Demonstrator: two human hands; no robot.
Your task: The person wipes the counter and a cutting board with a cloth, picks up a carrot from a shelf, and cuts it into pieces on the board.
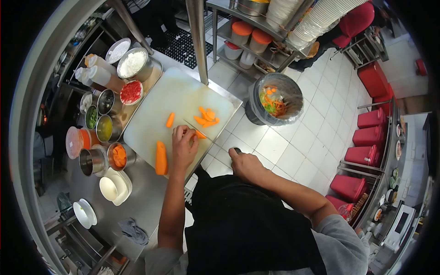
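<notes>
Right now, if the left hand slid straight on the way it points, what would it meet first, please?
Probably the knife blade, just beyond the left hand; then the cut carrot pieces. Depth is unclear.

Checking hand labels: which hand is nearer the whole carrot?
Left. The left hand is on the board beside the whole carrot; the right hand grips the knife farther off, past the board's edge.

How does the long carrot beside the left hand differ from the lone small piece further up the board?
The long carrot is far bigger than the small piece. The long carrot lies at the board's near edge beside the left hand; the small piece lies apart, mid-board. Both are orange.
</notes>
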